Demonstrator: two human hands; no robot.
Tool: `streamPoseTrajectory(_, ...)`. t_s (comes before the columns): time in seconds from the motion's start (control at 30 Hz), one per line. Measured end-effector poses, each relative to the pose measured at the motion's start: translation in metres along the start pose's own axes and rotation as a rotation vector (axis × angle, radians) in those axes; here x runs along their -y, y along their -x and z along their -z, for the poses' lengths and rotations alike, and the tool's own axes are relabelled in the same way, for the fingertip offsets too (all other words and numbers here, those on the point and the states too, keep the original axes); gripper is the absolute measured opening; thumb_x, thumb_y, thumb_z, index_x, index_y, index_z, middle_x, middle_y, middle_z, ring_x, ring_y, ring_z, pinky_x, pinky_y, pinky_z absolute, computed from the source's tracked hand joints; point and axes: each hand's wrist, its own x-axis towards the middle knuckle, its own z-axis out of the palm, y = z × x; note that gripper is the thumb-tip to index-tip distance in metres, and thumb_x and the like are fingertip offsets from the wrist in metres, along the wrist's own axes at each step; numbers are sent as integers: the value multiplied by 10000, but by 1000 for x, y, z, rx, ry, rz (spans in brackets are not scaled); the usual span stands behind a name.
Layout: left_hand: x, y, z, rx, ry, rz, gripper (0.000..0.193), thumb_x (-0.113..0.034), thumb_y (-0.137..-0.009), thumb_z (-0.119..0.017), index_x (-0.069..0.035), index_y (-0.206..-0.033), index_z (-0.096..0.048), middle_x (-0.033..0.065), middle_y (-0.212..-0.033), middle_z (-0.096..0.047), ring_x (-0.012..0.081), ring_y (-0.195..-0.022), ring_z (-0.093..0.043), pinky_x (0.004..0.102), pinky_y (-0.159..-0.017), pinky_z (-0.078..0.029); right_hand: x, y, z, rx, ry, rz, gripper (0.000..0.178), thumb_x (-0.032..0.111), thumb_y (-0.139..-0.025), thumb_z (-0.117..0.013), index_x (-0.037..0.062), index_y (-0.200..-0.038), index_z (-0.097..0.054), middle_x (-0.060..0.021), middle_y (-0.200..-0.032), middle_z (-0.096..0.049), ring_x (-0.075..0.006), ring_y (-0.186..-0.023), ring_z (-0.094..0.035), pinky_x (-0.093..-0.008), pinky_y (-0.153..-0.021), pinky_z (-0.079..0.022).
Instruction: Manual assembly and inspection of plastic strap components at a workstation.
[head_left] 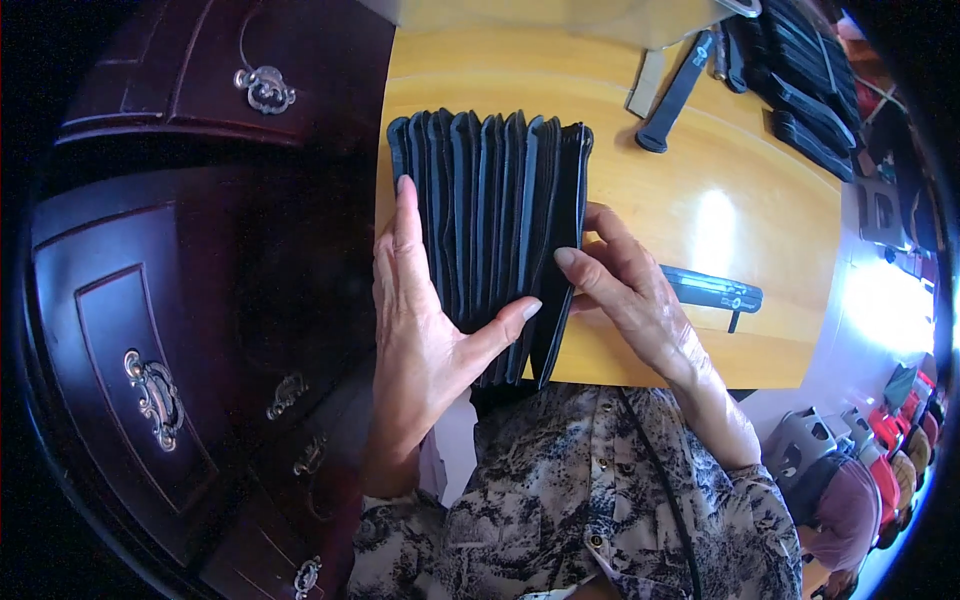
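Note:
A row of long, narrow black cases (485, 220) with rounded ends stands packed on edge near the front of the yellow table. Along the left side of the row, my left hand (415, 310) is braced, its thumb stretched across the near part. My right hand (630, 290) pinches the rightmost black case (568, 200) between thumb and fingers; its fingertips behind are partly hidden. A single black case (712, 290) with a small tab hanging from it lies flat just right of my right hand.
The yellow table (790, 230) has a long black strip (675, 95) and a grey-brown strip (646, 82) at the back. More black cases (805, 90) are heaped at the far right. A dark wooden cabinet (200, 270) borders the left side. Stools (805, 440) and a person (848, 505) are at right.

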Motion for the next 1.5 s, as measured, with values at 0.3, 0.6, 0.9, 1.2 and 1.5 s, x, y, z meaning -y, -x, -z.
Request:
streamPoseTrajectory(0.3, 0, 2, -2, 26, 40, 15, 1176, -212, -624, -879, -32, -1512, -130, 249, -1312, -418, 406, -1223, -430, 479, -1039, -361, -4, -2, 5, 24, -2, 3, 485, 255, -933, -622, -26, -1267, -412, -168, -992, -622, -198, -836, -643, -322, -701, -556)
streamPoseTrajectory(0.6, -4, 3, -1, 41, 45, 55, 1161, -162, -635, -863, -53, -1520, -120, 247, -1309, -415, 407, -1226, -439, 479, -1040, -368, -8, -1, 10, 70, -149, -57, 435, 305, -1009, -495, 45, -1344, -402, -86, -1055, -614, -158, -926, -640, -295, -765, -556)
streamPoseTrajectory(0.9, -3, 2, -2, 58, 71, 68, 1146, -133, -652, -848, -61, -1524, -108, 243, -1334, -397, 402, -1242, -424, 484, -1056, -349, -9, -4, 7, 43, -77, -17, 585, 359, -917, -648, -32, -1281, -409, -158, -1016, -634, -179, -861, -636, -320, -702, -544)
streamPoseTrajectory(1.2, -4, 4, 0, 50, 28, 40, 1149, -125, -648, -848, -65, -1524, -107, 245, -1333, -397, 401, -1238, -426, 489, -1055, -349, -11, -1, 8, 54, -86, 67, 498, 247, -917, -626, -39, -1264, -411, -189, -918, -630, -218, -775, -658, -336, -686, -537)
streamPoseTrajectory(1.5, -2, 6, -3, 51, 113, 80, 1157, -117, -640, -855, -81, -1526, -112, 242, -1325, -405, 403, -1237, -431, 497, -1054, -354, -2, 1, -4, -91, 327, 73, 563, 403, -902, -638, -6, -1241, -454, -184, -942, -602, -259, -845, -590, -391, -791, -485)
